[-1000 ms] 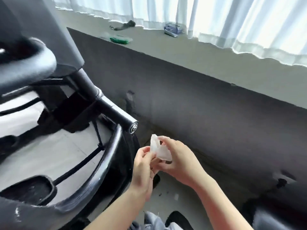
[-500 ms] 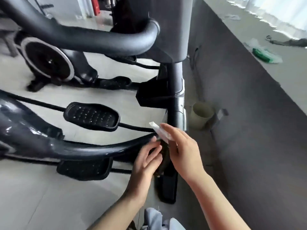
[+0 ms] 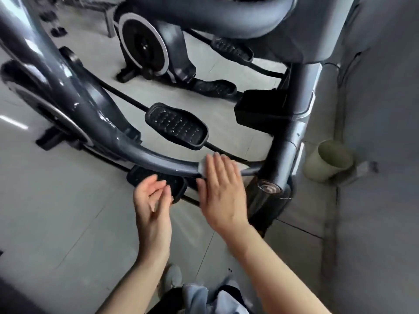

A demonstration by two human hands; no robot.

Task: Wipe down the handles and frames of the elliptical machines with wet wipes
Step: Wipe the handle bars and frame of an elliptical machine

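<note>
Wet wipe (image 3: 203,165) pressed flat under right hand (image 3: 221,191) on curved frame bar (image 3: 145,155), left hand (image 3: 152,200) loosely curled, empty; wiping apparently just starting, handles and remaining frame outstanding.

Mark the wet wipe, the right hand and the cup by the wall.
wet wipe (image 3: 203,167), head view, white edge showing left of the fingers.
right hand (image 3: 221,192), head view, back of hand.
cup (image 3: 328,160), head view, outer wall.

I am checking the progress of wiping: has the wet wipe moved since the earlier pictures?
Yes. The wet wipe was held in the air; now the right hand presses it onto the curved frame bar, near the upright post.
</note>
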